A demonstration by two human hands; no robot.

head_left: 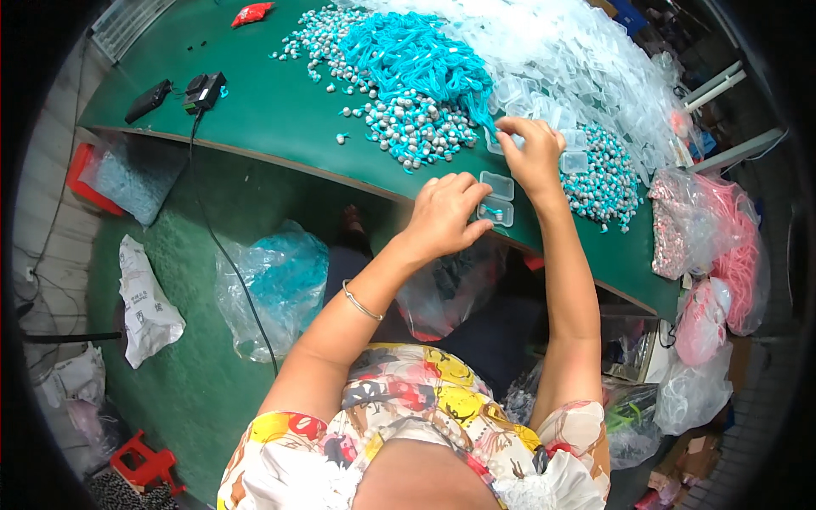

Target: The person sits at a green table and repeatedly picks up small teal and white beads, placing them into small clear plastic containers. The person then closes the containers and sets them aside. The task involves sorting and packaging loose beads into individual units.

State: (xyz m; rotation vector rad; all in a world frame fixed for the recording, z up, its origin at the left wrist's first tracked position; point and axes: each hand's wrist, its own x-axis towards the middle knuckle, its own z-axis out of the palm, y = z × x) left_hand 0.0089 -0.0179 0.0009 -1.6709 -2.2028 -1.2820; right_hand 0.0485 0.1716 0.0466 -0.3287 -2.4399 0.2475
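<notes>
My left hand [446, 212] is closed on the side of a small clear plastic box [495, 212] at the table's front edge. The box lies open, its lid hinged back on the far side, and a few turquoise and grey bits show inside. Further right and higher, my right hand [533, 153] pinches the trailing end of a bundle of turquoise cords [425, 64]. To its left is a heap of small grey pieces with turquoise ends [416, 127]; a second heap of the same pieces [602, 183] lies to its right. More clear boxes [575, 161] sit beside the right hand.
A large pile of clear boxes [578, 59] covers the far right of the green table [255, 93]. A black device [204, 92] with a hanging cable stands at left, near a red packet [252, 14]. Bags of pink cords [733, 263] hang at right; filled bags [276, 285] lie below.
</notes>
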